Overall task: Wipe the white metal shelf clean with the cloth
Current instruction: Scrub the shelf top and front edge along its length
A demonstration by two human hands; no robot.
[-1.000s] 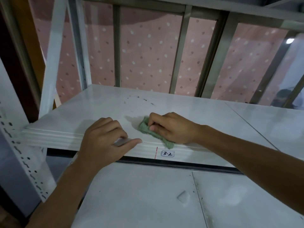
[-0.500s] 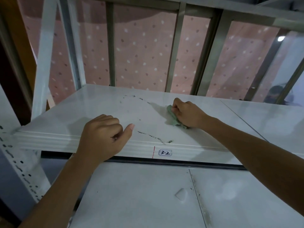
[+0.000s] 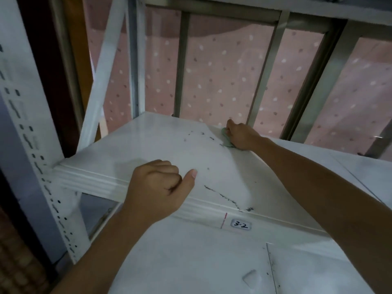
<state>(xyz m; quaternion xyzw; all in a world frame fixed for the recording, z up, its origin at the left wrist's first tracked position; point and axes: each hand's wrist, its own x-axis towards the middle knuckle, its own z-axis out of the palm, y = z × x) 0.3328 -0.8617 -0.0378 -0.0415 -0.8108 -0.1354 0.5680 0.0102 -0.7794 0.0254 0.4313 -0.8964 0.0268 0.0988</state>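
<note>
— Where's the cloth?

— The green cloth is bunched under my right hand. My fingers curl round it and press it to the white metal shelf at its back edge, by the window bars.

— And the other hand?

— My left hand rests on the shelf's front lip, fingers curled into a fist, thumb out, gripping nothing. Dark streaks lie between my hands, above the "3-2" label.

label on shelf front edge reads "3-2".
</note>
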